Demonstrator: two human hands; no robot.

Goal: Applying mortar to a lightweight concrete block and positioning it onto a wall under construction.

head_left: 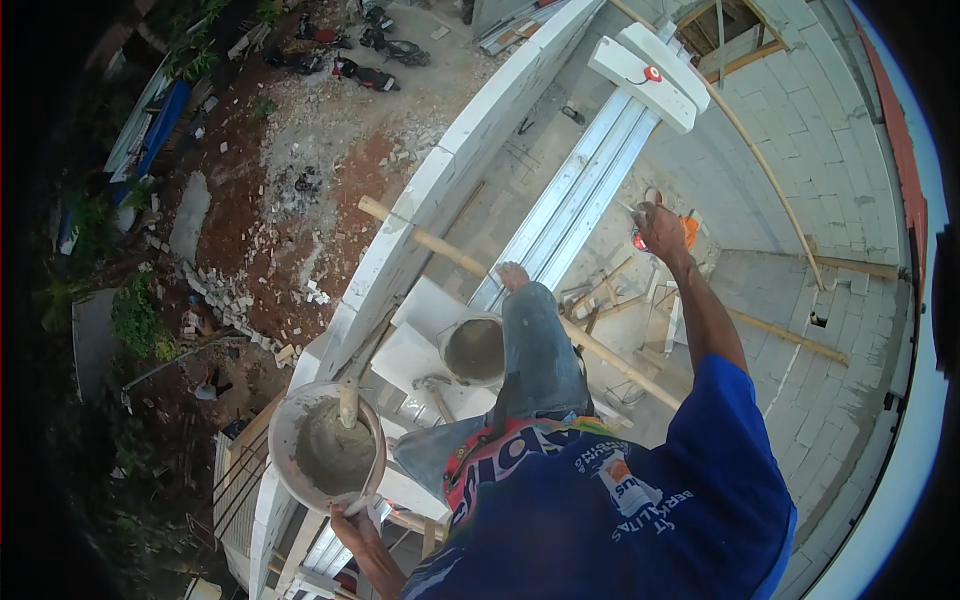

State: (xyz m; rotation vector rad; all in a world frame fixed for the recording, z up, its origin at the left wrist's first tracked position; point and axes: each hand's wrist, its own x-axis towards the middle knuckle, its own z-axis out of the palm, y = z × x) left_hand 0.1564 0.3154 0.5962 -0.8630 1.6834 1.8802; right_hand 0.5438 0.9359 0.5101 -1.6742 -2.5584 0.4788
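At the lower left, my left hand [357, 533] grips the near rim of a pale bucket [283, 455]. Grey wet mortar [335, 450] fills part of it, and a wooden tool handle [348, 405] sticks up from the mortar. My right arm reaches forward to the right. The fingers of my right hand [660, 230] are closed, with a thin pale piece by the fingertips; what they hold is too small to make out. A second bucket of mortar [474, 350] stands beside my leg.
A white block wall [440, 160] curves along the left, with a steep drop to rubble and motorbikes [365, 75]. Metal planks [570, 190] run ahead under my foot, with white blocks [650, 80] at their far end. Bamboo poles [620, 365] cross the scaffold.
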